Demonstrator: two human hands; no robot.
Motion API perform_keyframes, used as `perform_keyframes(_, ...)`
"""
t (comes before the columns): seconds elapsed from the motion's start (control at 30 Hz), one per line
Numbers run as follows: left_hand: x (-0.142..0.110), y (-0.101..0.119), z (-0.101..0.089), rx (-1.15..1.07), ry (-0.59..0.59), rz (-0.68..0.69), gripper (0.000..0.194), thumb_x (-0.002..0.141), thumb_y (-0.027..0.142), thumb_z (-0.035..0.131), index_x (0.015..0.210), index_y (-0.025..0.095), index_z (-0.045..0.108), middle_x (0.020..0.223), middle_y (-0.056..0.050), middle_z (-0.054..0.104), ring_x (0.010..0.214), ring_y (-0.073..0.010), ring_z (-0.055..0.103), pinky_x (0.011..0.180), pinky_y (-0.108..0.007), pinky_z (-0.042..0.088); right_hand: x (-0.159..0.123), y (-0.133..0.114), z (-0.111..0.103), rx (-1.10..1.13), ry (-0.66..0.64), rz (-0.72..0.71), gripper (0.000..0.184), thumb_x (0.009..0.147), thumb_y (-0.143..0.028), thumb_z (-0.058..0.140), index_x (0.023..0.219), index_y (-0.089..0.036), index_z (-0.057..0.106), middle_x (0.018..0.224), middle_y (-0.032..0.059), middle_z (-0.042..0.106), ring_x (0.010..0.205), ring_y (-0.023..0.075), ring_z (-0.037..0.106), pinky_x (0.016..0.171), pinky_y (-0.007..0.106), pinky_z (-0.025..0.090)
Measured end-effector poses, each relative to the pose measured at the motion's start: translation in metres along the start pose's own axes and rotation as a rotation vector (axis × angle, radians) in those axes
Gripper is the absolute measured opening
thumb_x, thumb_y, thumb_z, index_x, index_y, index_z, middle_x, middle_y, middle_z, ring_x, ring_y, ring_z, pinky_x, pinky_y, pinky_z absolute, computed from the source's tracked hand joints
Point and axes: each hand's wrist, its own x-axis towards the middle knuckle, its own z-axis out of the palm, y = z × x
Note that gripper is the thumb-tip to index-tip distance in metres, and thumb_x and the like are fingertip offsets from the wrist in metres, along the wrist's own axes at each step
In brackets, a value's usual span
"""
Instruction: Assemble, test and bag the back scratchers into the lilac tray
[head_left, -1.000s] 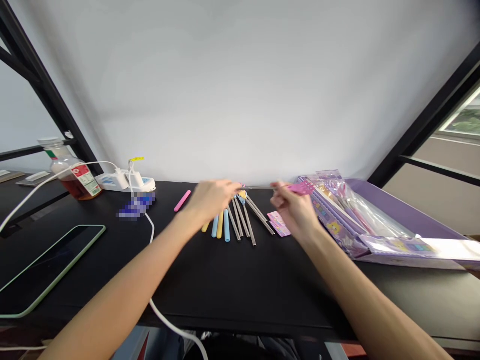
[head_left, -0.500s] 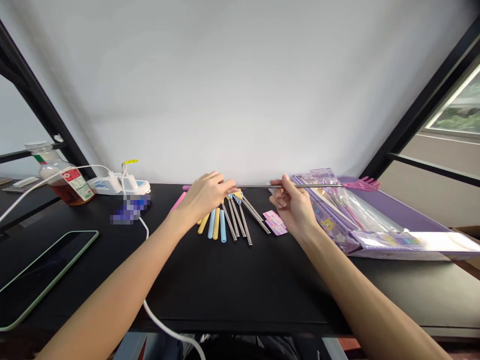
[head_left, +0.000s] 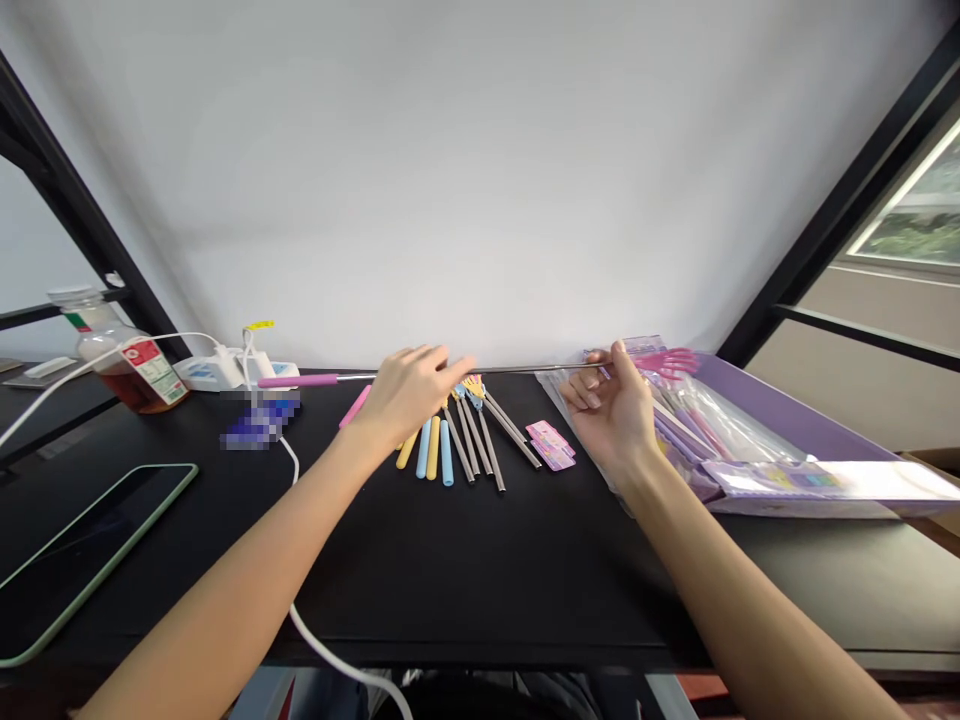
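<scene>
Metal back scratcher (head_left: 525, 369) with pink claw tip and pink handle is held level above the black desk (head_left: 465, 570). Shaft is grasped near the claw by right hand (head_left: 611, 405). Left hand (head_left: 411, 395) is spread over the shaft; grip cannot be told. Pastel-handled steel rods (head_left: 469, 445) lie below.

Glass bottle (head_left: 124, 362) with red-and-white label, amber liquid inside, upper left of frame, on black desk (head_left: 480, 570). White power strip (head_left: 202, 374) just right of bottle, charger plugged in, yellow tag above. Pixelated blue object (head_left: 261, 420) just below strip, detail obscured. White cable (head_left: 330, 658) runs from strip over desk's front edge, bottom center. Tablet (head_left: 90, 560), green-edged, dark screen, lower left. Window (head_left: 911, 210) at upper right, black frame upright (head_left: 67, 195) at upper left.
</scene>
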Motion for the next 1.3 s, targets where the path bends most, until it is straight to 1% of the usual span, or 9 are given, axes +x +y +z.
perform_keyframes(0.13,0.002,0.004,-0.002,0.005,0.015,0.055,0.029,0.105,0.027,0.042,0.115,0.028,0.069,0.075,-0.001,0.062,0.065,-0.0149,0.058,0.057,-0.027,0.037,0.002,0.000,-0.002,-0.081,-0.044,0.041,0.040,0.091,-0.048,0.068,0.069,-0.015,0.063,0.046,-0.0051,0.044,0.037,0.0041,0.029,0.038,0.018,0.030)
perform_keyframes(0.33,-0.017,-0.037,-0.002,-0.039,-0.034,-0.212,0.025,0.096,0.019,0.050,0.094,0.023,0.075,0.088,-0.005,0.074,0.080,-0.0211,0.067,0.065,-0.031,0.044,0.020,-0.027,-0.030,0.038,0.280,-0.139,0.048,0.102,-0.040,0.051,0.059,-0.018,0.047,0.041,-0.0088,0.030,0.036,0.0046,0.020,0.037,0.017,0.028)
perform_keyframes(0.5,-0.012,-0.026,-0.001,-0.080,0.045,-0.192,0.030,0.095,0.018,0.046,0.089,0.021,0.076,0.078,-0.007,0.072,0.076,-0.0226,0.066,0.062,-0.032,0.044,0.009,-0.007,-0.018,-0.032,0.064,-0.007,0.026,0.087,-0.037,0.075,0.073,-0.017,0.063,0.047,-0.0080,0.041,0.039,0.0040,0.028,0.041,0.018,0.032)
perform_keyframes(0.7,-0.010,-0.006,0.002,-0.112,0.123,-0.050,0.031,0.096,0.016,0.044,0.090,0.021,0.074,0.074,-0.006,0.071,0.070,-0.0195,0.064,0.063,-0.031,0.043,-0.004,0.019,0.003,-0.159,-0.147,0.112,0.030,0.076,-0.040,0.084,0.074,-0.016,0.067,0.054,-0.0027,0.055,0.044,0.0050,0.037,0.045,0.022,0.035)
perform_keyframes(0.87,-0.019,-0.028,0.001,-0.046,0.070,-0.109,0.026,0.101,0.031,0.048,0.099,0.023,0.073,0.077,-0.005,0.073,0.067,-0.0200,0.064,0.061,-0.031,0.039,0.010,-0.012,-0.019,-0.059,0.075,-0.042,0.034,0.085,-0.049,0.074,0.074,-0.019,0.061,0.048,-0.0073,0.043,0.039,0.0055,0.031,0.043,0.022,0.035)
perform_keyframes(1.0,-0.026,-0.052,0.001,-0.028,0.063,-0.125,0.034,0.101,0.047,0.049,0.095,0.024,0.073,0.075,-0.003,0.073,0.063,-0.0194,0.064,0.054,-0.030,0.030,0.021,-0.035,-0.039,0.022,0.193,-0.165,0.031,0.094,-0.041,0.064,0.073,-0.020,0.056,0.048,-0.0079,0.042,0.039,0.0055,0.029,0.043,0.020,0.034)
perform_keyframes(1.13,-0.020,-0.040,0.004,-0.069,0.037,-0.035,0.039,0.103,0.047,0.045,0.089,0.021,0.072,0.071,-0.003,0.072,0.061,-0.0175,0.063,0.053,-0.029,0.026,0.011,-0.017,-0.025,-0.125,0.050,-0.077,0.028,0.084,-0.040,0.077,0.076,-0.018,0.062,0.044,-0.0086,0.041,0.038,0.0053,0.029,0.040,0.020,0.028)
perform_keyframes(1.23,-0.013,-0.022,0.006,-0.061,-0.017,-0.034,0.042,0.105,0.043,0.041,0.086,0.020,0.070,0.064,-0.002,0.067,0.055,-0.0165,0.060,0.050,-0.029,0.023,-0.002,0.005,-0.006,-0.201,-0.157,0.083,0.031,0.080,-0.045,0.079,0.091,-0.017,0.069,0.048,-0.0044,0.053,0.038,0.0062,0.033,0.041,0.022,0.030)
perform_keyframes(1.3,-0.013,-0.019,0.005,-0.067,-0.027,-0.070,0.041,0.104,0.044,0.042,0.087,0.021,0.070,0.066,-0.002,0.068,0.056,-0.0166,0.060,0.050,-0.029,0.023,-0.004,0.009,-0.002,-0.205,-0.187,0.105,0.033,0.077,-0.042,0.081,0.093,-0.015,0.072,0.054,-0.0014,0.058,0.041,0.0066,0.039,0.043,0.022,0.034)
